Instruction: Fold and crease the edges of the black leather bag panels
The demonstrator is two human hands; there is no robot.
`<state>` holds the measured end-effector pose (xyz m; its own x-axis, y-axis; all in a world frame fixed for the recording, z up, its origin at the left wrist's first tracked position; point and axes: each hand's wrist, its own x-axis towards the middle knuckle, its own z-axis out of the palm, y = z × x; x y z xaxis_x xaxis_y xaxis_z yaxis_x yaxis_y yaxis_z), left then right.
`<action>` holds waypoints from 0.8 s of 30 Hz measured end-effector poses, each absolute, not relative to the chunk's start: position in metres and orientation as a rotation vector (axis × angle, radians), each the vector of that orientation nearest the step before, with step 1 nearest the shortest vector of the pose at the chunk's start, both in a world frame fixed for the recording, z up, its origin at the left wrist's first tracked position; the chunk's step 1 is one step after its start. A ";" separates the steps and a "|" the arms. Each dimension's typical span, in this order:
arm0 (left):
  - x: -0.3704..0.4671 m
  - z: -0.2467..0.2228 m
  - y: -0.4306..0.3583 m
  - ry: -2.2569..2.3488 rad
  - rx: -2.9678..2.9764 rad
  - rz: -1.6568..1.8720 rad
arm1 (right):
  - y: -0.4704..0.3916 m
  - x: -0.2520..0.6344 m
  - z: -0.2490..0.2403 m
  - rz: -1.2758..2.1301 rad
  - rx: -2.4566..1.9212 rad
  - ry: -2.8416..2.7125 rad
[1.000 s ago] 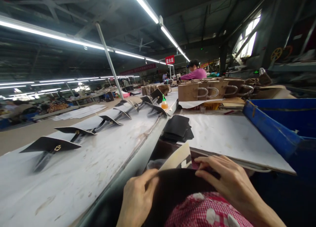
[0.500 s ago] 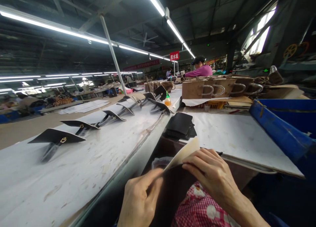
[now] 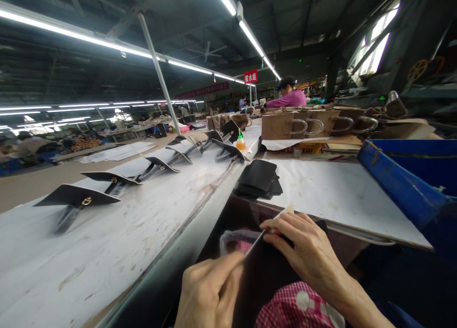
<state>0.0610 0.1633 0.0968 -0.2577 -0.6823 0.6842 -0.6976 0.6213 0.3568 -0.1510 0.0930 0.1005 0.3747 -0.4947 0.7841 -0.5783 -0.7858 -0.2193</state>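
Note:
Between my two hands is a thin black leather-like panel (image 3: 260,263) with a pale cream back, seen nearly edge-on. My left hand (image 3: 210,287) pinches its near left edge between thumb and fingers. Farther along the same edge, my right hand (image 3: 303,244) grips it with thumb below and fingers on top. Most of the panel's dark face is lost against the dark area beneath. Just beyond my hands lies a stack of black panels (image 3: 259,175) on the right-hand table. On the left table stand several black flaps (image 3: 78,194) with straps and gold-coloured metal fittings.
The white-covered table (image 3: 117,261) runs along my left. A glue bottle (image 3: 240,141) with a green cap stands at its far edge. Brown bags (image 3: 278,126) with pale handles are lined up ahead right. A blue bin (image 3: 396,183) is at right. A person in purple (image 3: 291,98) is beyond.
The panel has turned more edge-on, so less of its cream back shows. My left hand has shifted slightly right and down; both hands keep their hold.

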 end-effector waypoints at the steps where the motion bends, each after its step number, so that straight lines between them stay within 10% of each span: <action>1: 0.061 0.097 0.163 -1.999 1.083 0.022 | 0.093 -0.151 0.101 1.357 2.519 -0.965; 24: 0.054 0.076 0.137 -1.795 1.435 0.260 | 0.103 -0.164 0.089 1.301 2.352 -0.980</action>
<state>0.0537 0.1373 0.0759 -0.0302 -0.7242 0.6889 -0.8899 0.3333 0.3114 -0.1640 0.1029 0.0894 0.3648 -0.4260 0.8279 -0.6780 -0.7309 -0.0774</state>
